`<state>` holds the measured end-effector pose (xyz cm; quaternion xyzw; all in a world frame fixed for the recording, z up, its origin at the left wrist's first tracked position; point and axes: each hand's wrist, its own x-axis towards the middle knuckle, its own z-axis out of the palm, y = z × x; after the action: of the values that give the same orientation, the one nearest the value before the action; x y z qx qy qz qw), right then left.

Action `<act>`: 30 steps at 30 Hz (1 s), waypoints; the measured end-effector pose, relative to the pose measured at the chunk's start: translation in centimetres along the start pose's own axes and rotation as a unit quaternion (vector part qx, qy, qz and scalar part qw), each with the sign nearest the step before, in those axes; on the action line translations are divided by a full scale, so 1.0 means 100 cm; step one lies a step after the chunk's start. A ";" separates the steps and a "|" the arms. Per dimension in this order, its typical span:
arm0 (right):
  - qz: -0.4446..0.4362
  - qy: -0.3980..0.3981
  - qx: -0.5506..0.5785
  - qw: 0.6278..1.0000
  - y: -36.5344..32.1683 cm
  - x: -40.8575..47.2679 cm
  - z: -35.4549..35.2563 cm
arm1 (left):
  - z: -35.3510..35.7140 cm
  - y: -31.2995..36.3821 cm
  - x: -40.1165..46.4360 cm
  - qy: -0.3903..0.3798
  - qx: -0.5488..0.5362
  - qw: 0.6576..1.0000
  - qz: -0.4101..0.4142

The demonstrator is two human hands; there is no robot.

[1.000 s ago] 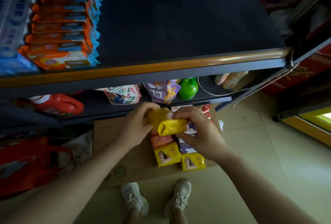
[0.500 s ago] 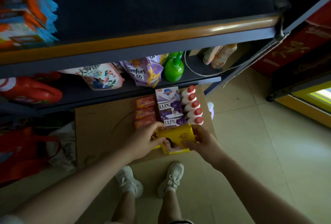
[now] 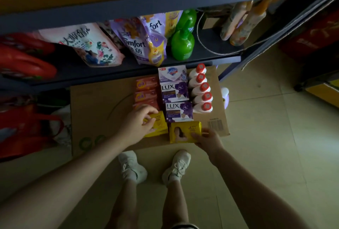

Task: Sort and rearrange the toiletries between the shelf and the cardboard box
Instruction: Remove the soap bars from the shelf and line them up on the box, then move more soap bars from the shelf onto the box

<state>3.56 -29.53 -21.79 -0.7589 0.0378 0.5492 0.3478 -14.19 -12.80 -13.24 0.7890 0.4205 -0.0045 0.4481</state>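
Note:
A flat cardboard box [image 3: 95, 111] lies on the floor below the shelf [image 3: 128, 72]. On it stand rows of orange soap packs [image 3: 146, 85], purple soap boxes [image 3: 175, 93] and several white bottles with red caps [image 3: 200, 89]. My left hand [image 3: 136, 125] grips a yellow soap pack [image 3: 159, 124] at the front of the orange row. My right hand [image 3: 208, 139] holds a second yellow soap pack [image 3: 184, 131] by its right end, in front of the purple boxes. Both packs rest on the cardboard.
The lower shelf carries red bottles [image 3: 23, 60], a pink refill pouch [image 3: 88, 45], purple softener pouches [image 3: 145, 43], green bottles [image 3: 182, 45] and pale bottles [image 3: 242, 23]. A red bag [image 3: 23, 129] sits at the left. My two feet [image 3: 154, 168] stand before the box on tiled floor.
The yellow packs, held together between both hands before, now lie apart side by side on the cardboard. My view tilted down and both hands dropped toward the box's front edge.

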 end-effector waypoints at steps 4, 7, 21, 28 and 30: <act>-0.015 0.057 -0.166 0.984 0.001 0.011 0.004 | 0.000 0.000 -0.004 0.021 -0.007 1.000 -0.014; -0.032 0.026 -0.182 0.982 -0.004 0.004 0.005 | 0.002 0.003 -0.009 0.028 -0.014 0.999 -0.017; -0.322 -0.086 -0.212 0.919 -0.176 -0.140 0.045 | -0.122 0.055 -0.044 0.095 0.101 0.989 0.055; -0.467 -0.097 -0.236 0.847 -0.260 -0.214 0.147 | -0.257 0.025 -0.064 0.233 0.245 0.939 0.064; -0.493 -0.072 -0.256 0.828 -0.270 -0.224 0.180 | -0.293 0.004 -0.068 0.271 0.273 0.922 0.045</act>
<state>-7.92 -6.13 7.83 -0.6969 -0.5086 0.3474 0.3673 -29.13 3.43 7.23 0.8701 0.4720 0.1147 0.0837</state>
